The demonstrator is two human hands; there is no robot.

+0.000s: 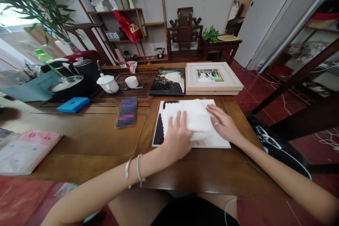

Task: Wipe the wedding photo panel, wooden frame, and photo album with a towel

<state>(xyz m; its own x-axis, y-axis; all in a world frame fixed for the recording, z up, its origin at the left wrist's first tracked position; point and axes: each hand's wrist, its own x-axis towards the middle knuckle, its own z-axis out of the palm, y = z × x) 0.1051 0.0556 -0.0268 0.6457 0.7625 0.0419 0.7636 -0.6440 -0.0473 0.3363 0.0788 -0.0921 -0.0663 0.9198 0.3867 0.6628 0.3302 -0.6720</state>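
Note:
A flat photo board [161, 132] with a dark left part lies on the wooden table [106, 137] in front of me. A folded white cloth [194, 116] covers most of it. My left hand [178, 136] lies flat on the cloth's near left part, fingers stretched out. My right hand [224, 123], with a ring on one finger, rests flat on the cloth's right edge, fingers spread. Neither hand grips anything.
Behind the board lie a dark photo print [168, 82] and a stacked white framed picture [212, 77]. A white teapot [108, 83], cup [131, 81], blue box [73, 104], phone [126, 112] and pink packet [25, 150] stand to the left. Cables trail on the red floor at right.

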